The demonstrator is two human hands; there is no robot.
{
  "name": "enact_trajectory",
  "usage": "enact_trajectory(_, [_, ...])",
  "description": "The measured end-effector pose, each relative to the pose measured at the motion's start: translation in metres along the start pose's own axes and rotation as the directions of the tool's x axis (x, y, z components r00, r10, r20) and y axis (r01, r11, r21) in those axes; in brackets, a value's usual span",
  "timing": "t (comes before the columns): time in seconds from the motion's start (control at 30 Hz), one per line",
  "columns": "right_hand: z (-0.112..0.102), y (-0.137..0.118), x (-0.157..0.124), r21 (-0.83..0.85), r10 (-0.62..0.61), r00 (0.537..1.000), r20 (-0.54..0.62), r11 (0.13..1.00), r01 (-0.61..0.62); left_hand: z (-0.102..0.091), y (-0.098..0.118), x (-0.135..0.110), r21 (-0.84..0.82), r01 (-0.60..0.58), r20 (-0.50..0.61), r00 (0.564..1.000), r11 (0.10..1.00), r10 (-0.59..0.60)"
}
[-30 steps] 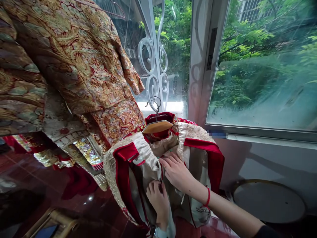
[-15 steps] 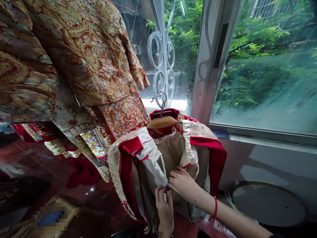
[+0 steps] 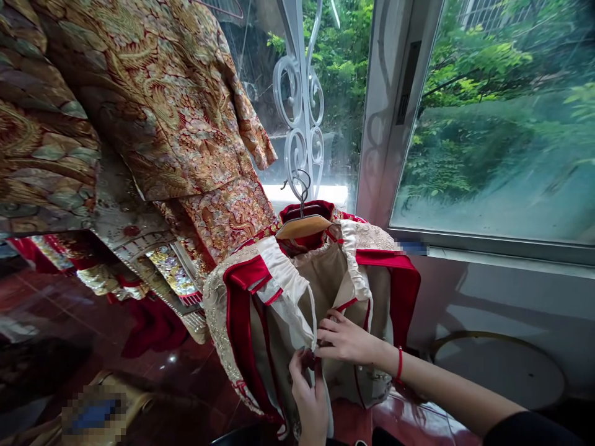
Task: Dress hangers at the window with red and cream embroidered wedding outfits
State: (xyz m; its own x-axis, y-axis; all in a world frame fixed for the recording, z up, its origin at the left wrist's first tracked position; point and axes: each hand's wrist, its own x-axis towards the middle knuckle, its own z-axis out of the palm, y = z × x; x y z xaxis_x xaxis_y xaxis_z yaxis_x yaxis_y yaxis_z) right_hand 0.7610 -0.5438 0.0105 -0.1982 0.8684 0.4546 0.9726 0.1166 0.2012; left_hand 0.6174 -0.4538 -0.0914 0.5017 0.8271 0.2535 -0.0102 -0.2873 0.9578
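Note:
A cream and red embroidered garment (image 3: 400,291) hangs on a hanger with a tan middle (image 3: 304,227), its pale lining facing me. A white gathered waistband (image 3: 283,266) with red trim and a thin white cord loop (image 3: 312,303) spreads over its front. My left hand (image 3: 309,393) is closed from below, pinching the white cloth edge near the lower end of the cord. Right beside it, my right hand (image 3: 346,341) has its fingers curled onto the same cloth. The exact fastening between the fingertips is hidden.
Gold and red brocade jackets (image 3: 176,111) hang at the left, with other embroidered clothes (image 3: 171,272) below them. A white scrolled metal frame (image 3: 297,99) and a window (image 3: 493,142) stand behind. A round board (image 3: 502,368) leans at the lower right wall.
The view has shifted slightly. My hands stay together at the cloth edge; the fingers have shifted a little, and the white waistband is drawn slightly further right.

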Motion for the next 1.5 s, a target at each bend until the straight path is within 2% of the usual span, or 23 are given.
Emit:
enact_trajectory(0.1, [0.010,0.000,-0.008,-0.035,-0.078,0.982,-0.173,0.997,0.073,-0.003,0.001,-0.001,-0.046,-0.001,0.043,0.999,0.999,0.003])
enact_trajectory(0.2, [0.018,0.000,-0.011,-0.035,-0.079,0.973,-0.218,0.997,0.073,-0.005,0.004,0.001,-0.077,-0.001,0.075,0.997,0.997,0.007])
enact_trajectory(0.3, [0.014,0.000,-0.006,-0.022,-0.046,0.992,-0.121,0.999,0.044,-0.008,0.010,0.004,-0.094,0.012,0.098,0.995,0.996,-0.003])
enact_trajectory(0.43, [-0.005,-0.001,0.006,0.012,-0.054,0.997,0.053,0.998,0.054,-0.013,0.018,0.005,-0.127,0.053,0.133,0.991,0.991,-0.036])
enact_trajectory(0.53, [-0.014,-0.001,0.009,0.023,-0.084,0.992,0.094,0.996,0.082,-0.014,0.021,0.003,-0.188,0.076,0.127,0.990,0.979,-0.053])
enact_trajectory(0.73, [-0.007,-0.001,-0.001,-0.003,-0.156,0.980,-0.123,0.988,0.157,-0.016,0.024,-0.001,-0.258,0.090,0.117,0.991,0.962,-0.061])
enact_trajectory(0.9, [0.005,-0.008,-0.007,0.045,-0.034,0.992,-0.119,0.998,0.039,-0.017,0.029,-0.002,-0.234,0.019,0.129,0.992,0.972,0.011])
enact_trajectory(0.97, [0.010,-0.013,-0.008,0.087,0.044,0.983,-0.176,0.996,-0.029,-0.016,0.030,-0.002,-0.202,-0.024,0.123,0.991,0.979,0.049])
enact_trajectory(1.03, [0.016,-0.018,-0.010,0.121,0.141,0.950,-0.279,0.986,-0.111,-0.014,0.029,-0.001,-0.159,-0.066,0.106,0.991,0.985,0.084])
enact_trajectory(1.13, [0.023,-0.027,-0.012,0.177,0.292,0.855,-0.428,0.955,-0.238,-0.011,0.024,-0.001,-0.107,-0.117,0.071,0.990,0.987,0.125])
enact_trajectory(1.23, [0.028,-0.033,-0.010,0.233,0.405,0.763,-0.503,0.914,-0.331,-0.009,0.018,0.001,-0.083,-0.128,0.045,0.990,0.988,0.132])
enact_trajectory(1.33, [0.028,-0.030,-0.006,0.229,0.467,0.686,-0.558,0.881,-0.414,-0.011,0.014,0.002,-0.059,-0.120,0.047,0.991,0.991,0.123])
enact_trajectory(1.4, [0.023,-0.026,-0.002,0.181,0.468,0.667,-0.580,0.872,-0.454,-0.013,0.012,0.003,-0.040,-0.119,0.049,0.991,0.992,0.121])
enact_trajectory(1.5, [0.014,-0.020,0.006,0.118,0.446,0.672,-0.591,0.872,-0.475,-0.017,0.010,0.005,-0.023,-0.123,0.035,0.992,0.992,0.124])
